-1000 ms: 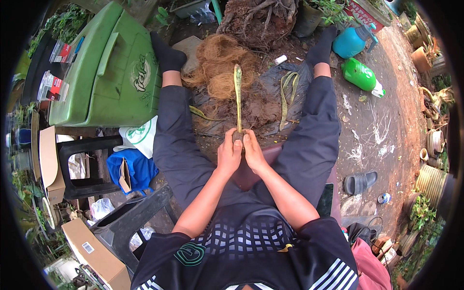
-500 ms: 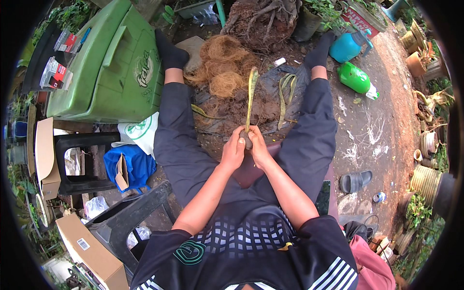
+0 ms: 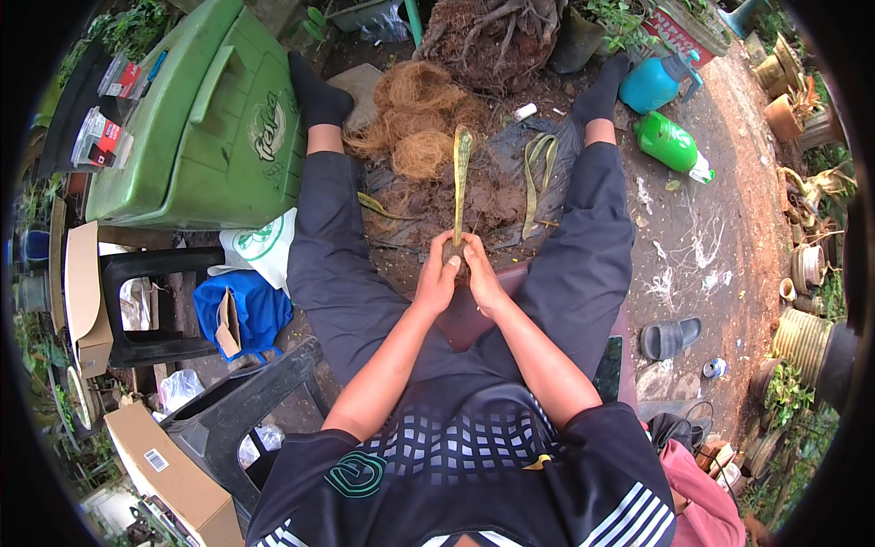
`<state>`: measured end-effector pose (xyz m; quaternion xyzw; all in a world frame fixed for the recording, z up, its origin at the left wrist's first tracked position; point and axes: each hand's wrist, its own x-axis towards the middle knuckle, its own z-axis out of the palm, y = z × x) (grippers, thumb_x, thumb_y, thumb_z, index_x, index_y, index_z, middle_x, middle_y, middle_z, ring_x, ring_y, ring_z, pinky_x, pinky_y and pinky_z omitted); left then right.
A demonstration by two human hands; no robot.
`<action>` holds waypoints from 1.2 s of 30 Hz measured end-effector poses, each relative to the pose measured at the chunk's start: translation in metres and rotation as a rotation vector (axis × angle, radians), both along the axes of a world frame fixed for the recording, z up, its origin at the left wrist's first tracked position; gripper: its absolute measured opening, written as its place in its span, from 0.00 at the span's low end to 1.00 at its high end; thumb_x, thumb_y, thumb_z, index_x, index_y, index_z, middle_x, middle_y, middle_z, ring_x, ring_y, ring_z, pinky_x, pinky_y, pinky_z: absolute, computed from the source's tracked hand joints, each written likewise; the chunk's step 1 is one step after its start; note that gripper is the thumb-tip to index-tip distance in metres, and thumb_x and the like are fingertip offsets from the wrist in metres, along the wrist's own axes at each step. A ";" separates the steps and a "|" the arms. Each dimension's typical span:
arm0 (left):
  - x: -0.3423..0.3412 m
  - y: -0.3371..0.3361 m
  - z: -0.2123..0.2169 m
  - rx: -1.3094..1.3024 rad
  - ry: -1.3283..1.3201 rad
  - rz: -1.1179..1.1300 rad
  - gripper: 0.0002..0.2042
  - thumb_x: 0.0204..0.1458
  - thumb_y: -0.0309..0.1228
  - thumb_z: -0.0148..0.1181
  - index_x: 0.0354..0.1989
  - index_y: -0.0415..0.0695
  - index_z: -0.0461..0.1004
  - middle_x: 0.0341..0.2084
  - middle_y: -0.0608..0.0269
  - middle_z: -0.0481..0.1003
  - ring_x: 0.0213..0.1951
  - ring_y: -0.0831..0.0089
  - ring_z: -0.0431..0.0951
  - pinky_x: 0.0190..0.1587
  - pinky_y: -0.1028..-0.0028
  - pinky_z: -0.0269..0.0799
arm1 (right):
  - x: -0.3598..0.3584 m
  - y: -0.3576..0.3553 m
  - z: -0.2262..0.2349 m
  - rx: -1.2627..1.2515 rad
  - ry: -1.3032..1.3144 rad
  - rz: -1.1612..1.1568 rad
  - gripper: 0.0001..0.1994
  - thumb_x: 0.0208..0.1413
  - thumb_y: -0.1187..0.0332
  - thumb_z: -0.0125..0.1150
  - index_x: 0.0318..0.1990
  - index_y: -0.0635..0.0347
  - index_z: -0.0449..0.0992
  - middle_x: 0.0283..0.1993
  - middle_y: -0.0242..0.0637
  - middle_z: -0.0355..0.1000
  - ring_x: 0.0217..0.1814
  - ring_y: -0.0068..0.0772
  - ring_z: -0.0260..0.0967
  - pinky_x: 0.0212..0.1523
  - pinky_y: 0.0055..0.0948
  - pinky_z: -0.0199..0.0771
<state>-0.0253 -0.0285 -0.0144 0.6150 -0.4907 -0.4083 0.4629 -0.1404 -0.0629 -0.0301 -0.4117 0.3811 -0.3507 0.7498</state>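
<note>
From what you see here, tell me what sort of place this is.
Probably an outdoor garden potting corner: coconut fibre heaped on dirt, stacked pots at the right, and a green spray bottle lying on stained ground.

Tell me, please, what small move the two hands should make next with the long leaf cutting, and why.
Probably keep pressing the brown clump around the base of the leaf cutting. The left hand and right hand cup that base together, the leaf stands upright, and loose coconut fibre lies just ahead between the legs.

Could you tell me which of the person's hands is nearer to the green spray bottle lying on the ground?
Right. The right hand is on the side toward the green spray bottle, which lies up and to the right; the left hand sits just beyond it, farther away.
</note>
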 end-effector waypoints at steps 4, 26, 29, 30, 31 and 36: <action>0.002 0.001 -0.007 -0.019 -0.050 0.110 0.18 0.60 0.31 0.45 0.58 0.46 0.63 0.43 0.50 0.75 0.43 0.55 0.78 0.47 0.65 0.70 | 0.003 0.005 0.004 -0.030 0.008 0.013 0.18 0.69 0.62 0.36 0.60 0.59 0.60 0.54 0.39 0.63 0.58 0.28 0.59 0.59 0.27 0.58; -0.006 0.001 -0.010 -0.192 -0.376 0.105 0.32 0.53 0.53 0.59 0.55 0.38 0.61 0.50 0.44 0.68 0.51 0.47 0.73 0.50 0.59 0.71 | 0.003 -0.006 0.000 -0.058 0.064 -0.185 0.23 0.71 0.49 0.35 0.52 0.59 0.69 0.42 0.33 0.68 0.45 0.23 0.63 0.50 0.25 0.65; -0.005 0.002 -0.002 -0.195 -0.432 0.079 0.31 0.53 0.53 0.60 0.51 0.36 0.64 0.49 0.45 0.69 0.50 0.48 0.73 0.51 0.59 0.71 | -0.003 -0.006 -0.004 -0.012 0.068 -0.149 0.23 0.71 0.50 0.34 0.49 0.59 0.69 0.38 0.31 0.68 0.38 0.21 0.64 0.40 0.24 0.67; -0.005 0.003 0.001 -0.184 -0.427 0.074 0.30 0.53 0.53 0.59 0.50 0.35 0.66 0.48 0.45 0.69 0.50 0.48 0.73 0.51 0.59 0.71 | -0.005 -0.006 -0.004 0.003 0.081 -0.125 0.22 0.71 0.50 0.34 0.49 0.58 0.69 0.36 0.30 0.67 0.36 0.20 0.64 0.36 0.23 0.67; -0.005 0.003 0.004 -0.154 -0.429 0.060 0.29 0.52 0.51 0.60 0.49 0.35 0.66 0.48 0.45 0.69 0.50 0.49 0.73 0.50 0.60 0.71 | -0.008 -0.006 -0.004 0.044 0.073 -0.105 0.21 0.71 0.52 0.34 0.48 0.58 0.69 0.37 0.31 0.67 0.38 0.20 0.64 0.39 0.23 0.67; -0.006 0.006 0.011 -0.108 -0.435 0.003 0.25 0.48 0.42 0.63 0.47 0.34 0.68 0.48 0.47 0.68 0.51 0.50 0.73 0.49 0.61 0.73 | -0.016 -0.004 0.000 0.252 0.070 -0.040 0.17 0.71 0.55 0.36 0.48 0.57 0.68 0.41 0.31 0.69 0.43 0.21 0.67 0.42 0.25 0.70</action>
